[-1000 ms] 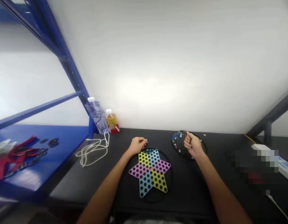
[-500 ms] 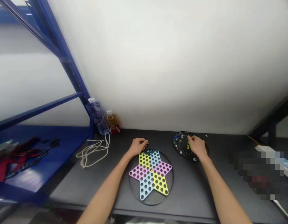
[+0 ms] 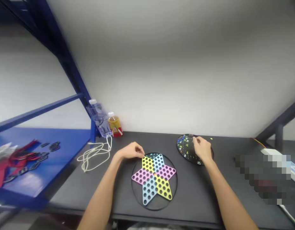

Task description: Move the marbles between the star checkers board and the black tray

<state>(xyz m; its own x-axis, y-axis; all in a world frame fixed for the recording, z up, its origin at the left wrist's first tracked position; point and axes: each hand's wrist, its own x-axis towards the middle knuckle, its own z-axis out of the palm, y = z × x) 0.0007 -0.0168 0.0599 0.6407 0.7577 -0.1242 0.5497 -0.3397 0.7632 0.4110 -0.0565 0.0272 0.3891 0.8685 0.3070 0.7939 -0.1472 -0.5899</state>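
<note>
A round Chinese checkers board (image 3: pixel 149 186) with a yellow, blue and pink six-pointed star of holes lies in front of me. My left hand (image 3: pixel 133 150) is at its far left rim, fingertips pinched at the tip of the upper yellow point. Whatever they hold, if anything, is too small to make out. To the right, my right hand (image 3: pixel 202 149) is over a round black tray (image 3: pixel 194 159), its thumb and fingers drawn together. Several glass marbles (image 3: pixel 185 144) of mixed colours lie in the tray's left half. The hand hides part of its right side.
A white cable (image 3: pixel 97 156) lies coiled at the left, before a clear pitcher (image 3: pixel 101 123) and a bottle of amber liquid (image 3: pixel 115 126). Red straps and black buckles (image 3: pixel 23 159) lie on a blue surface. A white power strip (image 3: pixel 273 153) is at the right.
My left hand has shifted left and slightly down, its fingertips now at the upper yellow point. My right hand stays over the tray, its fingers slightly moved.
</note>
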